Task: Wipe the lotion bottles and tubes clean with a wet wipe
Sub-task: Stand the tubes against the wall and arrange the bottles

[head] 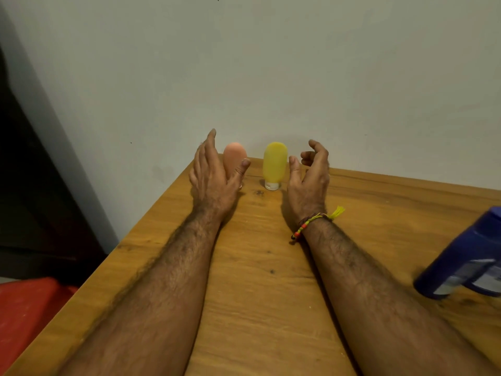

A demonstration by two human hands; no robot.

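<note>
Red surface (24,316) at the far lower left, off the table's left edge, below tabletop level. What it belongs to cannot be told.

Wooden table (257,267) fills the lower frame, its far end against a pale wall (271,63). All places below are given against the yellow tube.

Left hand (214,175): reaches forward, left of the yellow tube, fingers straight and spread wide, thumb out to the right. Holds nothing. It sits in front of the peach tube and covers that tube's lower left part; whether skin touches it cannot be told.

Peach tube (235,156): upright, just left of the yellow tube, apart from it, near the wall.

Yellow tube (275,162): upright on its clear cap, near the far table edge, between the two hands. Neither hand grips it.

Right hand (309,177): just right of the yellow tube, palm turned toward it, fingers loosely curled, thumb close to the tube's side, a gap visible. Holds nothing. Beaded thread band (311,222) with a yellow tassel on the wrist.

Blue bottle (466,264): well right of the yellow tube and nearer the camera, at the frame's right edge, blurred, leaning; label unreadable.
</note>
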